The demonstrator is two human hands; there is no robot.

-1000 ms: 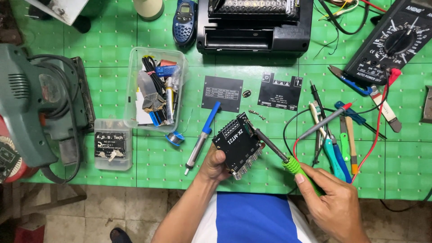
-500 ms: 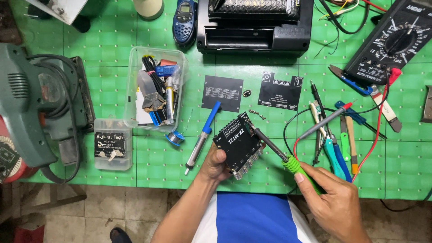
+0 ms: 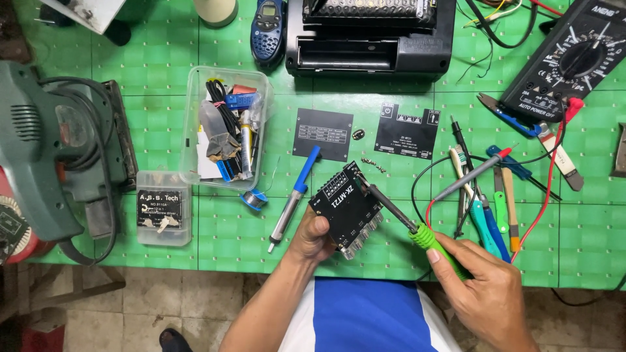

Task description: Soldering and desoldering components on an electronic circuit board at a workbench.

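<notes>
While the left hand [image 3: 313,236] gripped a black box [image 3: 347,208] above the green desk [image 3: 228,238], the right hand [image 3: 486,293] clasped a green-handled screwdriver [image 3: 417,231], tip touching the box's top corner.

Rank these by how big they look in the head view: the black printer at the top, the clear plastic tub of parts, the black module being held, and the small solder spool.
1. black printer, though the frame's top edge cuts it off
2. clear plastic tub
3. black module, held in the left hand
4. solder spool
</notes>
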